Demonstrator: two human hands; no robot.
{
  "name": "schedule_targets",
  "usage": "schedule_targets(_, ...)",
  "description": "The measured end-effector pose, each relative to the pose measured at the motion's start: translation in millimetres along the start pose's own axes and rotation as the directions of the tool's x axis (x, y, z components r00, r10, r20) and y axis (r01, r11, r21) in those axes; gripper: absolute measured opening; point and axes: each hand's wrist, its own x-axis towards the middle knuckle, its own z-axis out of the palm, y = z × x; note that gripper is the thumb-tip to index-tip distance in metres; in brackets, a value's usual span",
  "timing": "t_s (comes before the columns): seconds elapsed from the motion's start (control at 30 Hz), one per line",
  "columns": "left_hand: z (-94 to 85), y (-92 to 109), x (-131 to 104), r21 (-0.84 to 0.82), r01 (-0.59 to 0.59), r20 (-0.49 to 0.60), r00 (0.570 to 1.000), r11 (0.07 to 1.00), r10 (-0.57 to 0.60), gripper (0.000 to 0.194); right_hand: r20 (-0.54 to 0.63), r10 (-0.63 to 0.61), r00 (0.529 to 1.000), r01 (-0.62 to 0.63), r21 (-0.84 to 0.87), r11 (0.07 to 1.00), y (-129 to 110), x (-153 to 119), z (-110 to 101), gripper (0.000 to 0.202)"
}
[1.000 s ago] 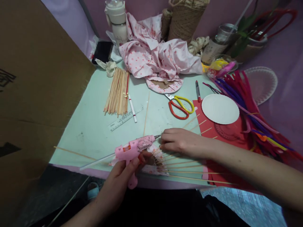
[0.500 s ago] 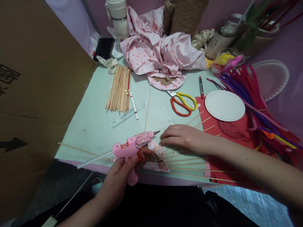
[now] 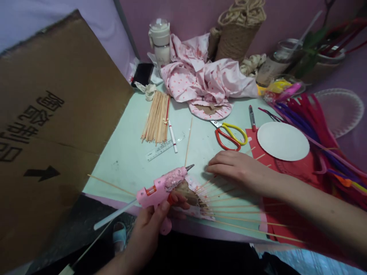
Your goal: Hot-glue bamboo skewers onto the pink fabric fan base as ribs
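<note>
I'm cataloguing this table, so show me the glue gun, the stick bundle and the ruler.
Glue gun [image 3: 164,185], head view: pink body.
Stick bundle [image 3: 156,117], head view: its middle.
Ruler [image 3: 160,149], head view: near its middle.

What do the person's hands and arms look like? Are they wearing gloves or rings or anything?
Both the left hand and the right hand are bare, with no gloves, and I can't see any rings. The left forearm and right forearm show no sleeve, watch or bracelet. Dark clothing covers the lap.
</note>
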Motion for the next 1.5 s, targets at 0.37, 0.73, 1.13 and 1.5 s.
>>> schedule_targets(0.37, -7.1, -19.1, -1.1, -0.058, -0.011, 0.048, 0.999, 0.998, 0.014, 0.047, -0.069, 0.289, 0.955, -0.288, 0.022, 0.957, 22.5, 95.4, -17.8, 0.017)
schedule_targets(0.73, -8.9, -33.8, 6.6, -0.196, -0.041, 0.096, 0.994, 0.980, 0.061, 0.053, 0.102, 0.057, 0.993, -0.028, -0.260, 0.965, 64.1, 213.7, -5.2, 0.022)
schedule_targets(1.13, -16.5, -28.4, 6.7, -0.207, 0.014, 0.163, 0.986, 0.978, 0.020, 0.055, 0.438, -0.231, 0.869, 0.428, -0.428, 0.796, 68.2, 238.6, 13.2, 0.024)
schedule_targets(1.5, -15.7, -29.6, 7.9, -0.293, -0.005, 0.171, 0.984, 0.956, 0.057, 0.048, 0.499, -0.337, 0.798, 0.579, -0.484, 0.656, 69.5, 238.8, 14.8, 0.031)
